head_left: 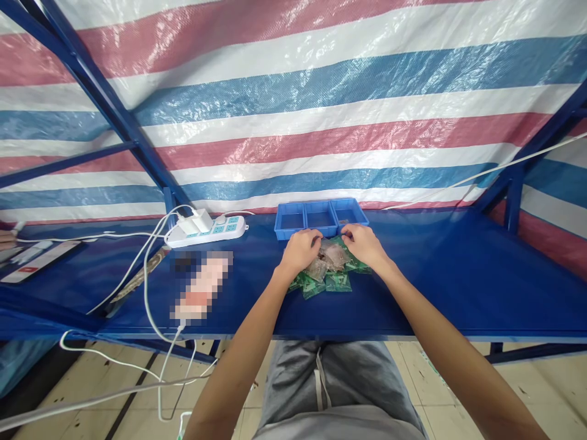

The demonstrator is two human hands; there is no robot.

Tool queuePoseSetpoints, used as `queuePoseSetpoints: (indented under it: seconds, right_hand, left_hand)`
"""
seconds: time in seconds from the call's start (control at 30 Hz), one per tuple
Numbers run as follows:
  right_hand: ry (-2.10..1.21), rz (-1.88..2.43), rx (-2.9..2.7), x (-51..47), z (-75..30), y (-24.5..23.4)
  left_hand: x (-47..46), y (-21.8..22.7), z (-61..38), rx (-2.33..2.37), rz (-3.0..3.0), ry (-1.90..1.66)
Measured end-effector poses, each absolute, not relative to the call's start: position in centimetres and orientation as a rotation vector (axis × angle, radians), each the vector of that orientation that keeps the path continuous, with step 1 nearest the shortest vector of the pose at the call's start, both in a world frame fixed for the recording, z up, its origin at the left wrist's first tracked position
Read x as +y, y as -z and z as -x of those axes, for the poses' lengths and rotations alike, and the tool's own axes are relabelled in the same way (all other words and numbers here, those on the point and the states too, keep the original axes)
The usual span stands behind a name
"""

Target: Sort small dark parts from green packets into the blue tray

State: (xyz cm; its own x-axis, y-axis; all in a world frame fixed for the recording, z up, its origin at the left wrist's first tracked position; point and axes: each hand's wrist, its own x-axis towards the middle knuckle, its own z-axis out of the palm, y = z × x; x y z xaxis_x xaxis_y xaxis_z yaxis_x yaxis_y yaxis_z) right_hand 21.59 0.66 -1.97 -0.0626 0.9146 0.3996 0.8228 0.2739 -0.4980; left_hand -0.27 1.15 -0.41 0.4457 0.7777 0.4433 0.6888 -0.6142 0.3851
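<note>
A pile of small clear packets with green print [338, 282] lies on the blue table, with brownish-grey contents showing in some. At the pile's left edge is my left hand [301, 250], its fingers curled in towards the thumb. My right hand [364, 245] is over the right side of the pile, thumb and fingers drawn together near the tray's front edge. Whatever sits between the fingers of either hand is too small or hidden to make out. Just behind both hands stands a blue tray [290, 234] with three compartments. Something small and brownish lies in its right compartment.
To the left are a white power strip [236, 227] with plugged-in chargers, white cables [145, 275] and a blurred-out phone [204, 287]. Another phone [41, 261] lies farther left. Blue frame bars [114, 116] and a striped plastic sheet [321, 134] stand behind the table [440, 269].
</note>
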Motion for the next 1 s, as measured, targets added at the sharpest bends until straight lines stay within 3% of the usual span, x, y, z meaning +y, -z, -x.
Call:
queuePoseSetpoints:
  seconds: [0.63, 1.0]
  right_hand:
    - [-0.311, 1.287, -1.484, -0.5, -21.2, -1.0]
    - [-0.864, 1.068, -1.293, -0.6, -18.8, 0.5]
  left_hand:
    - [0.6, 0.0, 0.1, 1.279, -2.507, -0.952]
    - [0.3, -0.7, 0.1, 1.098, -2.59, -1.182]
